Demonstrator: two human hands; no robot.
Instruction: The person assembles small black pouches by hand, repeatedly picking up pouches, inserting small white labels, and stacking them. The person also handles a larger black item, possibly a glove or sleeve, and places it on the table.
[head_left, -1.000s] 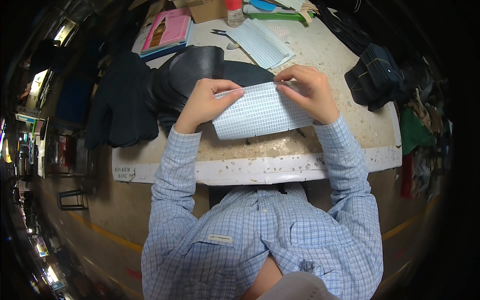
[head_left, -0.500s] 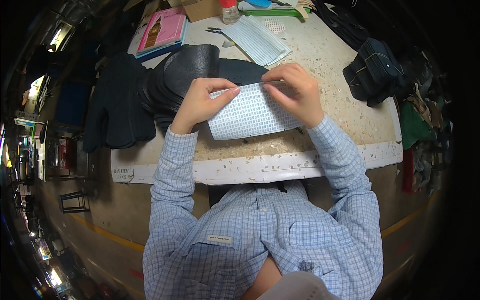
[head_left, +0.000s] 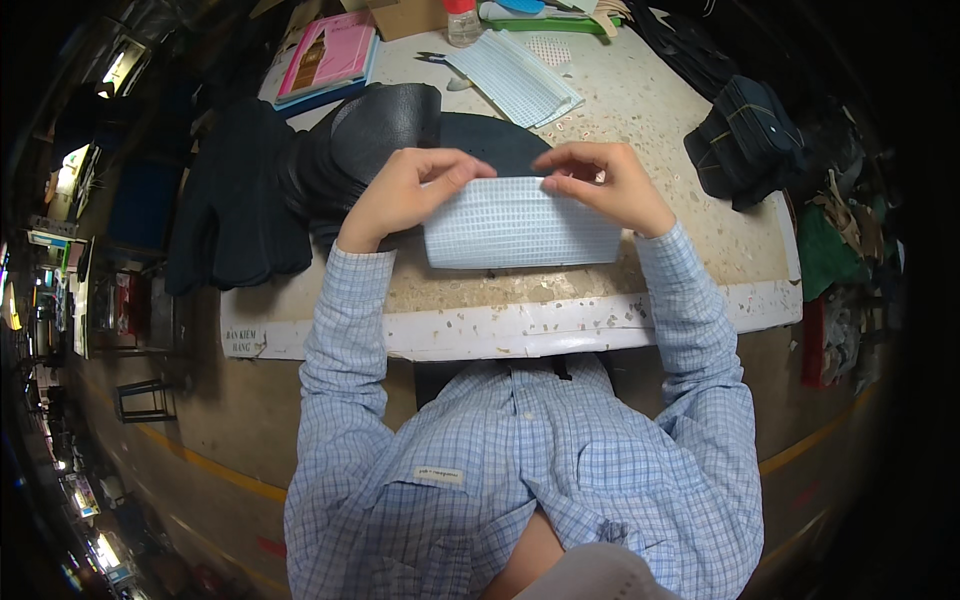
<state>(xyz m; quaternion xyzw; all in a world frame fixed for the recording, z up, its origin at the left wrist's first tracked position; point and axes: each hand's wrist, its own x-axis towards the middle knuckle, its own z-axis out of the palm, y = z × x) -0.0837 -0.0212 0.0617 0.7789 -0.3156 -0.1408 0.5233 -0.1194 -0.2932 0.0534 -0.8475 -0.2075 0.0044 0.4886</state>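
Both hands pinch the top edge of a pale blue grid sheet (head_left: 520, 225) that lies flat on the speckled table (head_left: 680, 130), its lower edge near the table's front rim. The left hand (head_left: 405, 190) closes thumb and fingers on the sheet's upper left corner, fingers curled tight with the thumb tip pressing along the edge. The right hand (head_left: 605, 185) grips the upper right part of the same edge, fingertips bunched together and pinched shut on it. The two grips sit a short way apart, with a bare stretch of the edge between them. Just behind the hands, partly under the sheet's top edge, lies a pile of black leather pieces (head_left: 385, 125), curved and stacked, spreading out to the left of the left hand. Farther left of that grip lies a dark cloth (head_left: 235, 200) that hangs over the table's left edge. Beyond the hands, well apart from the grip, a second stack of grid sheets (head_left: 515, 75) rests at an angle, with a pink book (head_left: 330, 60) to its left and a small bottle (head_left: 462, 22) at the far rim. Off to the right of the right hand sits a bundle of dark pieces (head_left: 750, 140). The person's checked sleeves (head_left: 345, 320) come in from below.
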